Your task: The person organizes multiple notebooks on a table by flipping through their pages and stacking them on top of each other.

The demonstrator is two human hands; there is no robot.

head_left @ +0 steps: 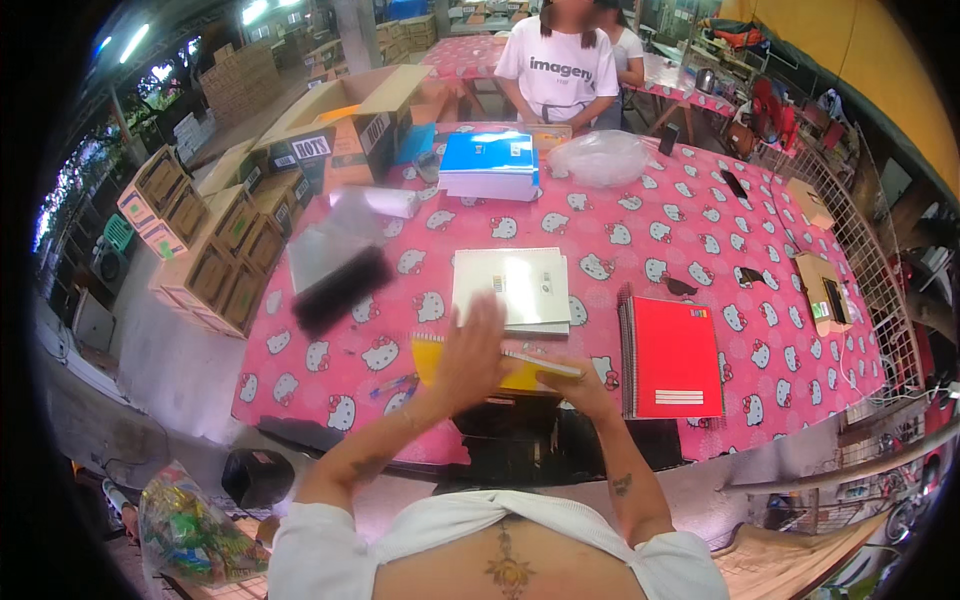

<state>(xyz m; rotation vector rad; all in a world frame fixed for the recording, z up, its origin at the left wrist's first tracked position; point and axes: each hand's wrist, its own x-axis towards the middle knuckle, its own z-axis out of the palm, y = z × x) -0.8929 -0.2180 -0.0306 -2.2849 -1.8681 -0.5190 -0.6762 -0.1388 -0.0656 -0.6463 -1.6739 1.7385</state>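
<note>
A yellow spiral notebook [527, 377] is held tilted at the table's near edge, its wire binding along the far side. My right hand [583, 384] grips its right end, thumb on top. Across its left part lies my left hand [474, 350], fingers stretched out and slightly smeared by motion. Just beyond is a small stack of white-covered notebooks [512, 285]. To the right of my hands rests a stack of red spiral notebooks [672, 358], with the spiral on its left side. A black brush [343, 290] lies to the left, partly over clear plastic.
The pink patterned table [620, 225] also bears blue-covered books [488, 160], a clear plastic bag [600, 157], sunglasses [680, 286] and pens [393, 386]. Cardboard boxes [225, 240] are piled at the left. A co-worker [560, 75] stands across the table.
</note>
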